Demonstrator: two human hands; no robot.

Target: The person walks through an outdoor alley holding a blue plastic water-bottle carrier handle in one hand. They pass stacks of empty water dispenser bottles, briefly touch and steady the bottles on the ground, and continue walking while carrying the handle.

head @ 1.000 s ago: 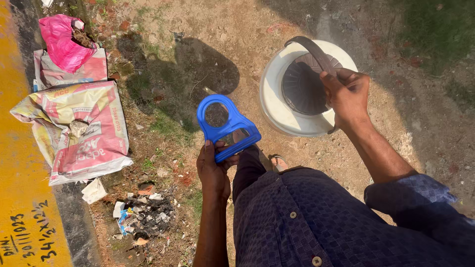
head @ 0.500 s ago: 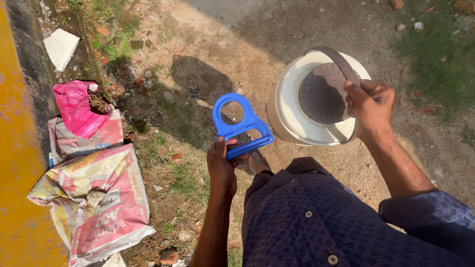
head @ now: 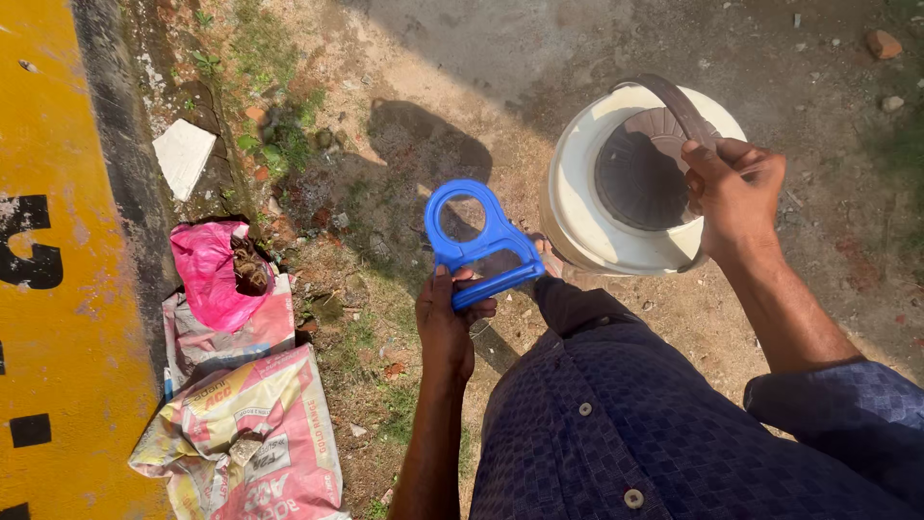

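Head view, looking down on bare ground (head: 462, 58) of packed sandy earth with pebbles and sparse grass. Left edge bounded by a yellow painted kerb (head: 67, 318) with black marks and a dark strip beside it; open ground far and right, crossed by broad shadow.

Left hand (head: 445, 323): arm extended forward and down, fingers closed round the lower bar of a blue plastic handle frame (head: 484, 246), smooth, rounded, with a circular opening at its far end. Frame held in the air at centre, tilted, just left of the bucket and apart from it.

Right hand (head: 736, 193): arm reaching forward from a dark blue checked sleeve, wrist bent, fingers wrapped round the dark curved bail handle (head: 679, 106) of a white plastic bucket (head: 577, 193). Bucket round, cream-white wall, dark ribbed interior; seen from above at right of centre, carried by the bail handle.

Near foreground: dark blue checked shirt (head: 616, 424) with pale buttons, filling the lower right.

Left of the hands, against the kerb: crumpled pink and white woven sacks (head: 250, 433), creased and dusty, with a bright pink plastic bag (head: 207, 270) lying on their far end, its mouth open on brown debris. Farther along the dark strip, a flat white tile piece (head: 183, 154), tilted. Small reddish brick fragment (head: 881, 43) at far right, well apart from everything else.
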